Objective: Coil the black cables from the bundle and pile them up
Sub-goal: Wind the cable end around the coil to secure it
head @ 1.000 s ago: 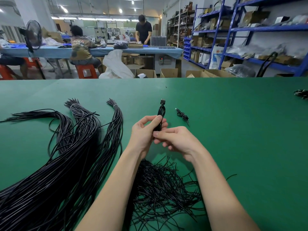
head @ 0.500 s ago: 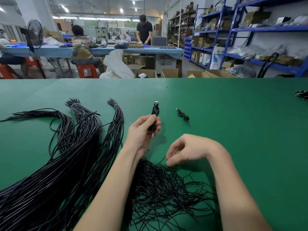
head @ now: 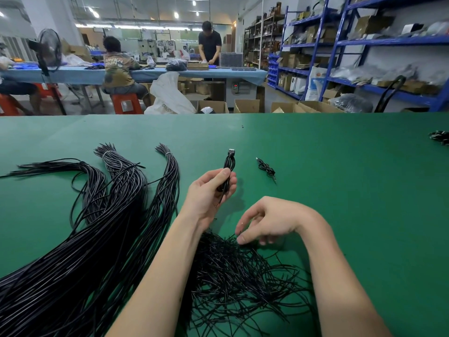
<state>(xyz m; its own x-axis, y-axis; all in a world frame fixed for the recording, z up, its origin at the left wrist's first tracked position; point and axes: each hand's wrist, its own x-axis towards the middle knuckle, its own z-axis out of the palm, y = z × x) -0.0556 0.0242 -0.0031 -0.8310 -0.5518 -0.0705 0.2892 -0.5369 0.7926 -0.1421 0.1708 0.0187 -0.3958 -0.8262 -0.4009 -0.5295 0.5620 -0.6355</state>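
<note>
Nearest, a loose tangle of thin black ties (head: 233,276) lies on the green tabletop (head: 352,190); right hand (head: 269,222) hovers over it, fingers loosely curled, holding nothing. Left hand (head: 209,193) grips a coiled black cable (head: 228,169) upright. Cable bundle (head: 97,227) sprawls left. Farther, a small coiled cable (head: 266,169) lies alone.

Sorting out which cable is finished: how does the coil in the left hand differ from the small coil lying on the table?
The held coil is gripped upright by the left hand, off the mat; the small coil lies flat and untouched on the green table. The held coil looks longer and thicker, plug at its top. Both are black folded cables.
</note>
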